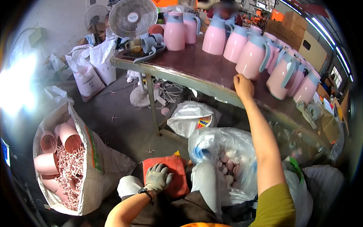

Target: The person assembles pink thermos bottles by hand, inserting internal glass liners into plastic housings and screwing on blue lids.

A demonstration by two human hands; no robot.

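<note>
My left hand [157, 178], in a grey work glove, lies flat with fingers spread on a red cloth [172, 172] over my lap. My right hand [243, 85], bare, reaches up to the brown table [196, 62] and rests on its top beside the base of a pink jug with a pale blue lid and handle [252, 56]. Whether the fingers touch the jug I cannot tell. Several more pink jugs [215, 36] stand in rows along the table. A clear plastic bag of small pink parts [227, 162] sits between my knees.
At my left stands a white sack [94, 162] with pink cups and pink plastic scrap. A white fan [133, 17], blue lids in a tray [149, 43], white sacks [89, 70] and cardboard boxes [306, 41] surround the table. Cables lie under it.
</note>
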